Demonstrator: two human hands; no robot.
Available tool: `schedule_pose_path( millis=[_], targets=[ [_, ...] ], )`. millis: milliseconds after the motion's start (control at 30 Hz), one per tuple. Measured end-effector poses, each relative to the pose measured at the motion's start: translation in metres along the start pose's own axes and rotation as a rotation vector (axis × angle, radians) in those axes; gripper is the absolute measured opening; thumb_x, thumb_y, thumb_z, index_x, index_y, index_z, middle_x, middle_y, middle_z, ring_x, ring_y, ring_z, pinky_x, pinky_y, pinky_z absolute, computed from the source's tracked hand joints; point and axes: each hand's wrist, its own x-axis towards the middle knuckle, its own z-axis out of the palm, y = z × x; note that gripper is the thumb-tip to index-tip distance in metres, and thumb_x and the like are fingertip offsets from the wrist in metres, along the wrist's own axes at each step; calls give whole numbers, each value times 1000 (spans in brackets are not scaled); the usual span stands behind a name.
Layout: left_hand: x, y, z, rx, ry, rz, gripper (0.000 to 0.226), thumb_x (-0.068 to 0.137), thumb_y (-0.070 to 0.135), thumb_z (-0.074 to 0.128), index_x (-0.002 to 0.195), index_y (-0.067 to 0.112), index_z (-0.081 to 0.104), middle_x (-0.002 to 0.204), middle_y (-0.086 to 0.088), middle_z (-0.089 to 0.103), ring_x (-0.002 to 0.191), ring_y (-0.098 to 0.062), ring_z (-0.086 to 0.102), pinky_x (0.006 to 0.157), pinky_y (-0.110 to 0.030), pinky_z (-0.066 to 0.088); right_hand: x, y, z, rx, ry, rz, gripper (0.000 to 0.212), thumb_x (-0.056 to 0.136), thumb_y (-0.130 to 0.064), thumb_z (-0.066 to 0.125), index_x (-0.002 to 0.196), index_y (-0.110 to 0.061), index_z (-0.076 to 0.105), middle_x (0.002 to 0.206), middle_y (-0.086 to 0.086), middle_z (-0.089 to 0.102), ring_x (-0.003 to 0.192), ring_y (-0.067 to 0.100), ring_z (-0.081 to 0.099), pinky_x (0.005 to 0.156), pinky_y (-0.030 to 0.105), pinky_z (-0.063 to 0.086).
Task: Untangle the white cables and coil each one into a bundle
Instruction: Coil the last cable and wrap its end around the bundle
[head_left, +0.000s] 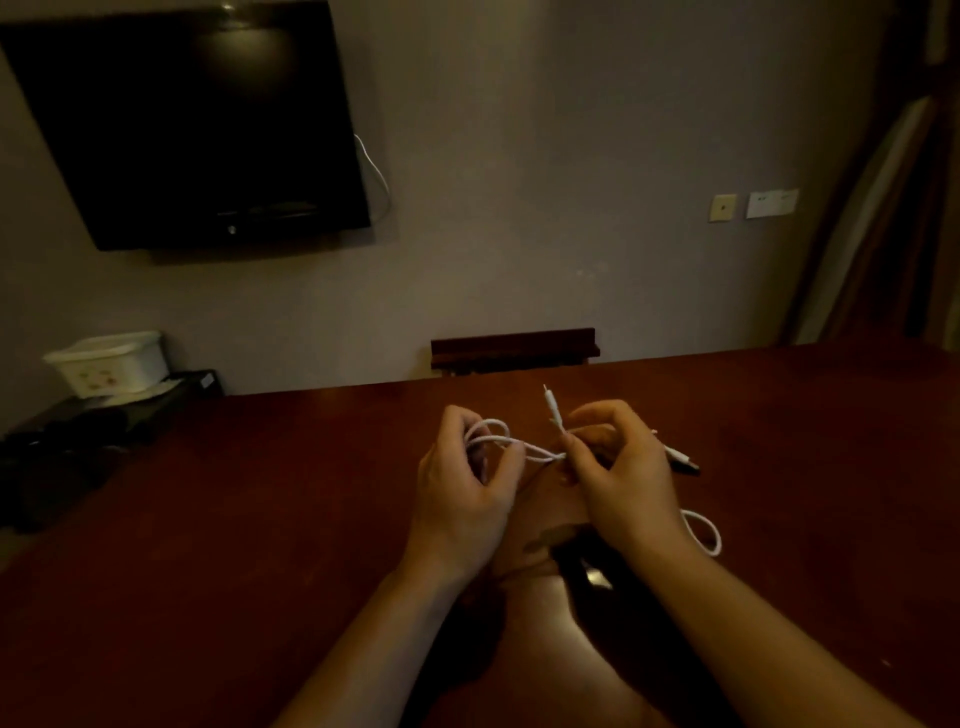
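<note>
I have my left hand (467, 483) curled around a few small loops of white cable (491, 436), fingers closed on the coil so it stays gathered above the table (260, 493). A short run of that cable stretches from the coil across to my right hand (608, 467), which pinches it between thumb and fingertips just below the plug (551, 408); the plug end sticks up past my fingers. Behind and to the outer side of my right hand, a second plug (683, 460) lies on the wood, and a loose white loop (704, 532) shows just beyond my right wrist. I cannot tell whether that loop belongs to the same cable or another one.

I judge the cable light and limp, with a little spring that will make the loops pop open if my left grip slackens. The smooth jacket looks slippery, so I would hold the cord itself close to the plug rather than the plug tip, and keep the coil pinned where the loops cross.
</note>
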Motion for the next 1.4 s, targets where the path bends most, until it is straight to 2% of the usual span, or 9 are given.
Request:
schedule_pose_path(
  millis=[167, 333, 533, 633, 767, 933, 1067, 1233, 1400],
  targets=[
    [5, 3, 7, -103, 78, -91, 29, 107, 48, 49, 97, 22, 57, 68, 13, 53, 56, -2, 46, 51, -20, 37, -7, -4, 9, -27, -70, -64, 31, 100, -6, 62, 110, -35, 61, 102, -9, 69, 92, 9, 70, 78, 41, 64],
    [15, 6, 8, -429, 236, -376, 36, 113, 27, 44, 93, 5, 64, 67, -1, 56, 54, -11, 53, 50, -24, 45, -9, -7, 11, 16, -74, -64, 34, 99, -6, 64, 110, -37, 56, 101, -3, 66, 87, 10, 71, 72, 30, 63],
    [13, 11, 5, -527, 234, -543, 42, 113, 36, 43, 96, 13, 73, 77, -1, 71, 67, -9, 67, 65, -26, 56, -14, -11, 11, -37, -171, -130, 34, 98, -5, 65, 107, -37, 70, 114, -16, 67, 105, -10, 63, 82, 11, 55],
    [11, 12, 6, -639, 224, -560, 35, 113, 31, 42, 101, 8, 66, 76, -7, 65, 69, -20, 62, 66, -32, 52, -13, -11, 9, -73, -95, -187, 35, 95, -8, 71, 105, -42, 70, 108, -16, 72, 102, -4, 68, 84, 18, 59],
    [8, 13, 8, -251, 293, -534, 20, 110, 22, 51, 129, 22, 52, 110, 2, 66, 92, -13, 65, 69, -26, 50, -13, -13, 7, -3, -29, -151, 27, 95, -15, 70, 109, -38, 71, 102, -11, 75, 96, 3, 72, 83, 30, 63],
    [-7, 8, 5, 369, 122, 25, 67, 97, 0, 58, 149, 41, 48, 152, 19, 36, 137, 1, 40, 108, -33, 51, -15, -19, 2, 58, -110, -158, 18, 97, -14, 69, 107, -29, 72, 95, -11, 74, 78, 12, 73, 70, 33, 64],
    [-15, 13, 11, 517, -173, 95, 67, 99, 34, 54, 161, 33, 30, 166, 16, 25, 158, -6, 10, 131, -43, 15, -15, -19, 3, 42, -160, -178, 16, 96, -15, 72, 107, -26, 74, 99, -13, 75, 92, 7, 73, 79, 28, 63],
    [-13, 7, 6, 350, -228, -23, 63, 104, 21, 58, 159, 36, 32, 156, 18, 42, 142, -4, 41, 115, -29, 43, -10, -21, -2, 106, -196, -152, 15, 92, -12, 75, 103, -23, 77, 98, -12, 77, 93, 4, 74, 80, 20, 60],
    [-11, 10, 11, 154, -132, -18, 26, 108, 22, 56, 126, 41, 59, 119, 20, 64, 110, 0, 64, 89, -30, 60, -12, -20, -1, 143, -187, -108, 14, 97, -17, 70, 108, -24, 75, 103, -10, 76, 97, 1, 72, 78, 15, 57]
  ],
)
